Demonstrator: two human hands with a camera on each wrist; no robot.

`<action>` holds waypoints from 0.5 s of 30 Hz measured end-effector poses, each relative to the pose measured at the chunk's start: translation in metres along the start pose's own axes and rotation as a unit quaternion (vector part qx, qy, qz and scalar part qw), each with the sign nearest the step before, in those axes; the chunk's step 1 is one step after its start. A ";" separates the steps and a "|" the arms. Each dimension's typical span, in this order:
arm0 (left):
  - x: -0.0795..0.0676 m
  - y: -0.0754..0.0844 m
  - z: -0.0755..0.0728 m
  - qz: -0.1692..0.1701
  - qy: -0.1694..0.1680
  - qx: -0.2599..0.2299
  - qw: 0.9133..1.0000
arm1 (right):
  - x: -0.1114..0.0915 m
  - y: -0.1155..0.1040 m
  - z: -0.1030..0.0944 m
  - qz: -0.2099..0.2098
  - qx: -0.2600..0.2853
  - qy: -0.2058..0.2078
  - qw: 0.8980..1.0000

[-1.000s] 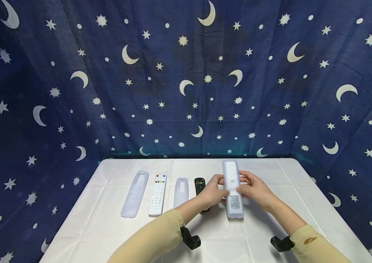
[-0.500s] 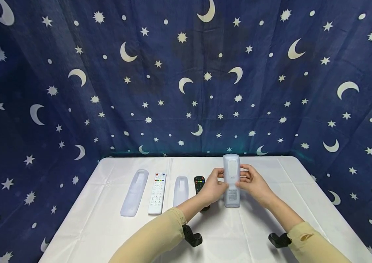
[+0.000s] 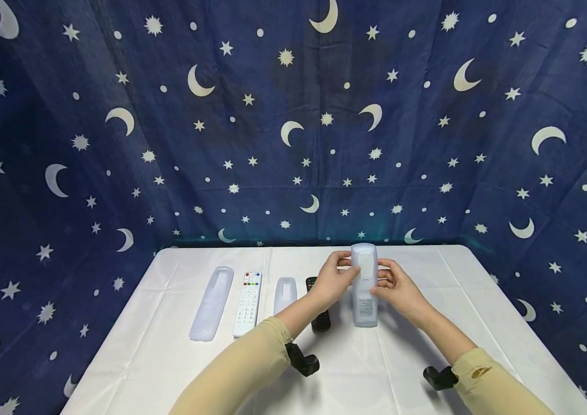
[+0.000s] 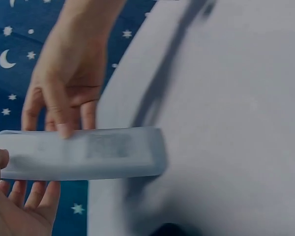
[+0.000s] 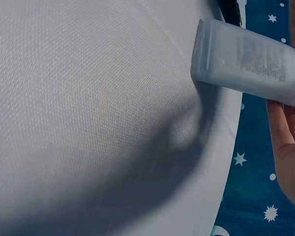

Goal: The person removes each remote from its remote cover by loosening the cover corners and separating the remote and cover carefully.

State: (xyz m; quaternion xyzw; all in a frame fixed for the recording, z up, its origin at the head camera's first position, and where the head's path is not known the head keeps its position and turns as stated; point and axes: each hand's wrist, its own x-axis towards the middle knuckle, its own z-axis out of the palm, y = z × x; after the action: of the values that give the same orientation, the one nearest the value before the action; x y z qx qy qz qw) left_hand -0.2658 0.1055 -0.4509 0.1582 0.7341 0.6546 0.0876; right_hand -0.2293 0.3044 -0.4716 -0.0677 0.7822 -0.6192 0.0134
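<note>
Head view: left hand [image 3: 332,283] and right hand [image 3: 400,291], half-closed, pinch a sleeved remote [image 3: 365,302]; a black remote [image 3: 321,322] lies beneath the left hand.

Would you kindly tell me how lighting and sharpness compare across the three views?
Head view: bright, mostly crisp, with distinct keys on the slim white rectangular remote control; left wrist view: dimmer and softer, the grey printed label on the translucent-covered white remote control blurred; right wrist view: a broad, soft-edged shadow darkens the white woven tablecloth.
</note>
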 end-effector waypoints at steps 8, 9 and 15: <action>0.009 0.020 -0.005 0.041 0.010 -0.019 0.999 | -0.001 0.000 0.000 -0.002 -0.003 0.001 1.000; 0.009 0.021 -0.005 0.041 0.009 -0.017 0.999 | -0.001 0.000 0.000 -0.004 -0.004 -0.001 1.000; 0.009 0.023 -0.005 0.039 0.005 -0.010 0.999 | 0.000 -0.011 -0.004 -0.014 -0.032 0.009 0.999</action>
State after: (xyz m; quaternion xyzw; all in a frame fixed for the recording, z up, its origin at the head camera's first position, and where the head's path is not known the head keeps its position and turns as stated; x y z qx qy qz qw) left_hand -0.2727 0.1062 -0.4272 0.1822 0.7211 0.6657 0.0599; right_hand -0.2288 0.3062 -0.4600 -0.0735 0.8005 -0.5948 -0.0047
